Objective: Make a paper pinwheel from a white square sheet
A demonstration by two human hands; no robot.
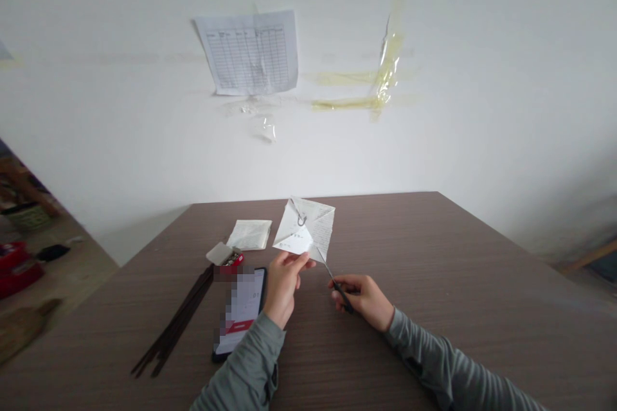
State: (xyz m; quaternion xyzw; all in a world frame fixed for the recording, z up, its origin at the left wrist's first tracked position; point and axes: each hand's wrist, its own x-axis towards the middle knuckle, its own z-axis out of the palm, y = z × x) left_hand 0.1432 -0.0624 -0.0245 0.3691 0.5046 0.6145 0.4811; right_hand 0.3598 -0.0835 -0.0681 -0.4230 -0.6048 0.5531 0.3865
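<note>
Thin dark sticks (pixel 176 324) lie on the brown wood-grain table (pixel 457 282) beside a flat black phone (pixel 241 314). The left hand (pixel 284 282) pinches the lower corner of a folded white paper (pixel 306 228), lifted above the table. The right hand (pixel 366 298) is closed around slim metal scissors (pixel 330 273), and their blades reach the paper's lower edge.

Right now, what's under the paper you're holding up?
Only bare table shows under the folded paper in the left hand; the scissors in the right hand meet its lower edge. The table behind it is hidden.
</note>
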